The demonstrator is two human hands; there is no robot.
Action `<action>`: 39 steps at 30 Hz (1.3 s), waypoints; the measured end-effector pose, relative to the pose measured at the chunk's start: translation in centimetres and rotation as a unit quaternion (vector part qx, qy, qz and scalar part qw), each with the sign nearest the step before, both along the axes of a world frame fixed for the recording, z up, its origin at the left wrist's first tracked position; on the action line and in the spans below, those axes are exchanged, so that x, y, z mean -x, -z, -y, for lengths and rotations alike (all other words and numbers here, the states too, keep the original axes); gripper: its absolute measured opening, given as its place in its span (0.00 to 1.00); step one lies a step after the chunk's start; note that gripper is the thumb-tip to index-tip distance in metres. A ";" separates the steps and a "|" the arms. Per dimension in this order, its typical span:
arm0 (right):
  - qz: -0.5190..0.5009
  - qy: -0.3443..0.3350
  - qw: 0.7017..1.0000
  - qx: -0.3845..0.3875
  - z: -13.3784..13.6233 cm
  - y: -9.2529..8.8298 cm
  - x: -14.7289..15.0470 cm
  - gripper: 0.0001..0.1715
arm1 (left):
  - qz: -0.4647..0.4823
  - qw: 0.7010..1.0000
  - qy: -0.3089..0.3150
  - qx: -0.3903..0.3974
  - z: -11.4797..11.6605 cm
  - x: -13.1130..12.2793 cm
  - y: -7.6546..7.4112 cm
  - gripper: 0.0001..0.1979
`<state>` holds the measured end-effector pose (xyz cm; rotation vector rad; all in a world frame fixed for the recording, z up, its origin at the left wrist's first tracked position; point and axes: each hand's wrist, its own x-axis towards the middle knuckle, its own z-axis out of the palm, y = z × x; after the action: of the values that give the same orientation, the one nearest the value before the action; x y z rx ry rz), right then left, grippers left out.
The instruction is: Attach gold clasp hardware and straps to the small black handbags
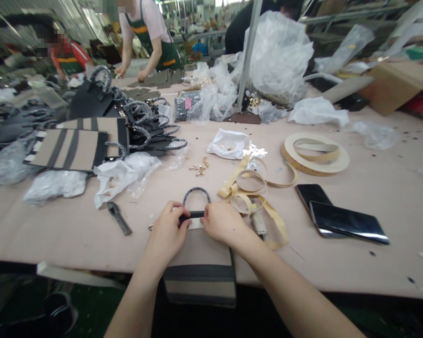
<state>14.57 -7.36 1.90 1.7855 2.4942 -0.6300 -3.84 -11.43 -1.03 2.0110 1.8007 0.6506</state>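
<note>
A beige handbag with dark stripes (200,256) lies in front of me, its lower end over the table's edge. Its braided handle (196,190) points away from me. My left hand (168,230) pinches the dark top edge of the bag on the left, fingers bent over it. On the right, my right hand (221,221) is closed at the same edge, its fingertips partly hidden. Between the hands a short white strip (196,223) lies against the bag just below the dark edge. A small metal piece (151,227) shows beside my left hand.
Tape (275,218) curls right of the bag, from a large roll (315,155). Two phones (348,223) lie farther right. A dark-handled tool (119,218) lies left, gold fittings (200,168) ahead. Bags (68,148) pile up back left; a person (150,37) works behind.
</note>
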 end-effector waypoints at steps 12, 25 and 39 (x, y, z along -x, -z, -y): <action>-0.010 -0.011 1.000 0.021 -0.7 -0.2 -0.7 0.15 | -0.048 0.939 0.241 0.239 -7.1 2.1 -2.4 0.23; -0.034 -0.064 0.997 0.018 0.1 -0.2 -1.8 0.15 | -0.214 0.902 0.297 0.227 -8.3 -3.1 -3.6 0.07; -0.113 -0.141 0.981 -0.066 2.7 2.1 -3.0 0.12 | -0.114 0.921 0.274 0.253 -8.2 -2.8 -2.2 0.07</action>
<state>17.56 -10.06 -0.24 1.4207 2.9310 -0.6971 -1.06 -3.22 1.12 2.1136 1.2264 -0.2083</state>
